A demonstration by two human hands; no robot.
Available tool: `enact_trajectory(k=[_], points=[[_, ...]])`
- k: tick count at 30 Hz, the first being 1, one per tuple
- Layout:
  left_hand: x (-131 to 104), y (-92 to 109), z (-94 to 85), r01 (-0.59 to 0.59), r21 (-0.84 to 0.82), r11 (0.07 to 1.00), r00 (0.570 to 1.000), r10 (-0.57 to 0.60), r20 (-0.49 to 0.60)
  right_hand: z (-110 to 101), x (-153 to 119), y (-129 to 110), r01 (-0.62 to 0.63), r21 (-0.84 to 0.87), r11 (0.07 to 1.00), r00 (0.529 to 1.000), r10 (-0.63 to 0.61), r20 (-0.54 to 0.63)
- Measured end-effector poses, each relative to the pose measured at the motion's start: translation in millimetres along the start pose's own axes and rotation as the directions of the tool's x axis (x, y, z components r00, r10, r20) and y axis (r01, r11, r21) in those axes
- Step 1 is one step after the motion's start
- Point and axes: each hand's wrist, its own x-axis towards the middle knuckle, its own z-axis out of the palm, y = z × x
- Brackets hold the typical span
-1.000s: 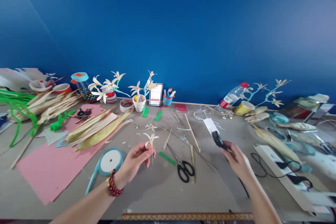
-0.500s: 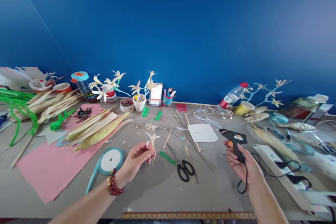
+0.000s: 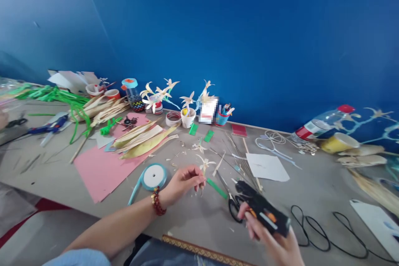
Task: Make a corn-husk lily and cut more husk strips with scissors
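A small pale flower (image 3: 205,163) stands upright on its stem, pinched between the thumb and fingers of my left hand (image 3: 188,181). My right hand (image 3: 264,232) grips a black glue gun (image 3: 263,208), its nozzle pointing up and left towards the flower without touching it. Partly behind the glue gun lie black-handled scissors (image 3: 232,205). A green strip (image 3: 217,188) rests between the flower stem and the scissors. Left of my left hand is a roll of light blue ribbon (image 3: 154,176).
Pink paper (image 3: 102,174) and dried husks (image 3: 145,141) lie at the left. Finished flowers stand in a white cup (image 3: 188,119) by the wall. White paper (image 3: 267,167), a tilted bottle (image 3: 322,124) and the black cord (image 3: 314,228) are at the right.
The view has turned left. My right hand has brought the glue gun leftward, nearer the flower, and it now overlaps the scissors. My left hand still pinches the flower.
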Motion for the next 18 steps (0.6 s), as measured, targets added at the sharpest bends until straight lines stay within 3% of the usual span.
enact_trajectory(k=[4,8,12,18], points=[[-1.4,0.3,-2.6,-0.005,-0.019,1.000,1.000,0.005,-0.010,28.3,6.5,3.0,0.226,-0.206,0.952,0.970,-0.200,0.141],[-2.8,0.2,-3.4,0.006,-0.058,0.998,0.999,-0.004,0.034,37.3,16.9,-1.5,0.404,-0.386,0.829,0.914,-0.375,0.151],[-3.0,0.1,-3.6,0.006,-0.091,0.996,0.999,-0.002,0.050,42.2,20.0,-6.7,0.469,-0.464,0.751,0.879,-0.449,0.162],[-3.1,-0.8,-4.0,0.009,-0.119,0.993,0.998,-0.003,0.056,46.4,23.0,-0.7,0.487,-0.483,0.728,0.865,-0.478,0.152]])
